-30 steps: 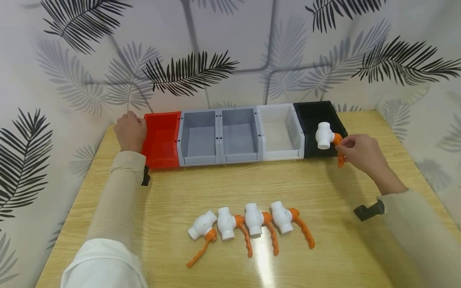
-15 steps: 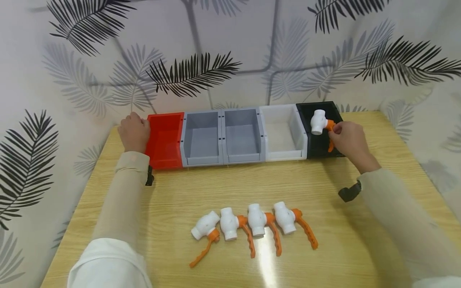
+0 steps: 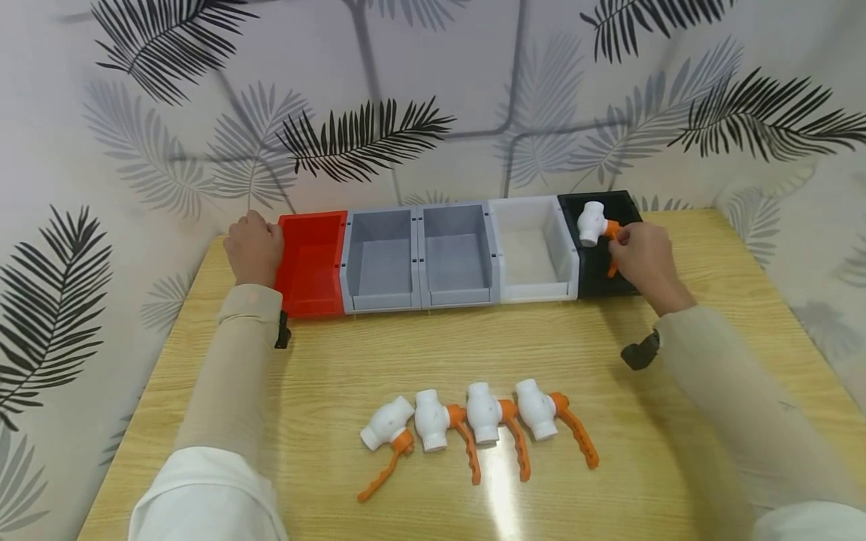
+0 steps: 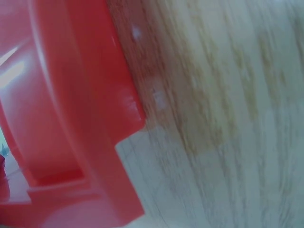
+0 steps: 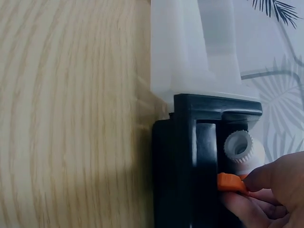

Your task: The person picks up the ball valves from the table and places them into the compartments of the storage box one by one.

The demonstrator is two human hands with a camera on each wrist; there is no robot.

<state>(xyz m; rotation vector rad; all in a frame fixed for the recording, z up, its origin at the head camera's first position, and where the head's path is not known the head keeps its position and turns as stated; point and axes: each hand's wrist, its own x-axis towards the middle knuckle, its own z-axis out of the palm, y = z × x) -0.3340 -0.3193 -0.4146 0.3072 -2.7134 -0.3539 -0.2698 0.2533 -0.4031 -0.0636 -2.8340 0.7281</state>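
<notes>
At the far right of the row, my right hand (image 3: 646,259) pinches the orange handle (image 3: 613,231) of a white valve (image 3: 591,224) over the inside of the black bin (image 3: 602,288). In the right wrist view, thumb and fingers (image 5: 273,190) grip the orange handle (image 5: 231,183), and the white valve body (image 5: 239,145) lies within the black bin's walls (image 5: 185,175). My left hand (image 3: 255,248) has curled fingers at the left wall of the red bin (image 3: 311,306); its fingertips are hidden. The red bin (image 4: 95,142) fills the left of the left wrist view.
Two grey bins (image 3: 382,302) (image 3: 458,297) and a white bin (image 3: 534,291) stand between the red and black ones. Several white valves with orange handles (image 3: 483,413) lie in a row on the wooden table (image 3: 325,391) nearer the front. A leaf-patterned cloth (image 3: 440,75) hangs behind.
My right hand has carried the valve left and away from me, from the black bin's front right edge to over its inside. The left hand keeps its place at the red bin.
</notes>
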